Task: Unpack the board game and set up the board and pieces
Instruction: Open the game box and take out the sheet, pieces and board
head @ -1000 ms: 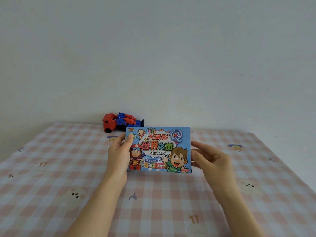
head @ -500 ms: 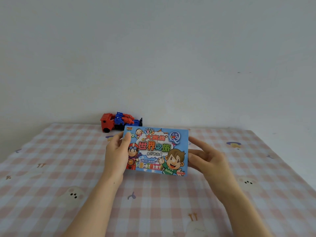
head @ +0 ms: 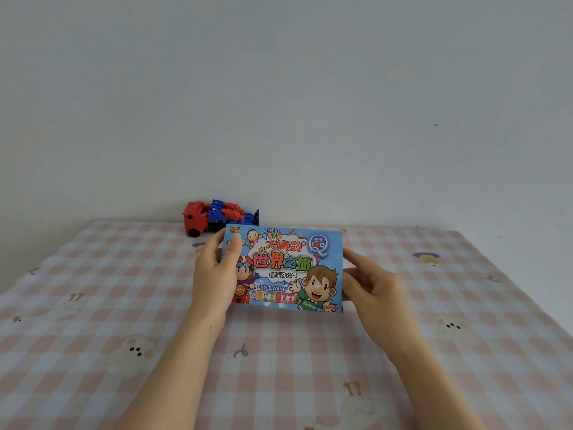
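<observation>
A flat blue board game box with cartoon children and coloured Chinese lettering is held upright above the table, its front facing me. My left hand grips its left edge, thumb lying across the front cover. My right hand holds the right edge, fingers curled behind the box. The box is closed; its contents are hidden.
A pink and white checked cloth with small animal prints covers the table. A red and blue toy truck stands at the far edge against the pale wall, just behind the box.
The box has shifted slightly left and tilted a little, and my right hand has closed in from beside the box onto its right edge.
</observation>
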A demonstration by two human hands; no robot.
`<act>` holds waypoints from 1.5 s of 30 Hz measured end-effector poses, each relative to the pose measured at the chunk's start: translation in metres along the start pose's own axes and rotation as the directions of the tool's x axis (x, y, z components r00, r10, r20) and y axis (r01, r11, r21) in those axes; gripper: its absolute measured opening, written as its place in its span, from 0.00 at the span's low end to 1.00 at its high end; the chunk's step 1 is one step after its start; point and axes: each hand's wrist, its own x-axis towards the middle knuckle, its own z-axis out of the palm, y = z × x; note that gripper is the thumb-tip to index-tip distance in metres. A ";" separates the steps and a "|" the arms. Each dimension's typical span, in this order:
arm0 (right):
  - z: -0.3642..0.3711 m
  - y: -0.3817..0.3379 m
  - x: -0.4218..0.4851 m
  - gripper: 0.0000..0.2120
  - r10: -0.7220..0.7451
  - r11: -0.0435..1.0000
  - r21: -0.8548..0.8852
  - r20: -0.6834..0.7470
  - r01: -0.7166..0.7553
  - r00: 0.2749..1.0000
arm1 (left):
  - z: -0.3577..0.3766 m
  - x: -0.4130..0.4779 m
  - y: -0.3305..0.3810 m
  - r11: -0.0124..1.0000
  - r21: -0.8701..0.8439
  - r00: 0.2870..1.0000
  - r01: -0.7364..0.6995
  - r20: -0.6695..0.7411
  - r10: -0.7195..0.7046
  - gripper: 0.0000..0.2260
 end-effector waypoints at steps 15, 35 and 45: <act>0.000 0.001 0.000 0.21 0.040 0.999 -0.003 -0.022 -0.040 0.999 | 0.003 -0.002 0.001 0.999 -0.035 0.999 0.029 -0.012 -0.030 0.08; -0.012 -0.007 0.001 0.08 0.062 0.973 0.231 -0.157 -0.024 0.986 | 0.001 -0.007 0.007 0.989 0.115 0.995 -0.097 0.048 0.092 0.12; -0.004 -0.006 0.000 0.13 0.028 0.996 0.093 -0.199 -0.010 0.980 | 0.001 -0.005 0.002 0.981 0.189 0.999 -0.044 0.037 0.038 0.15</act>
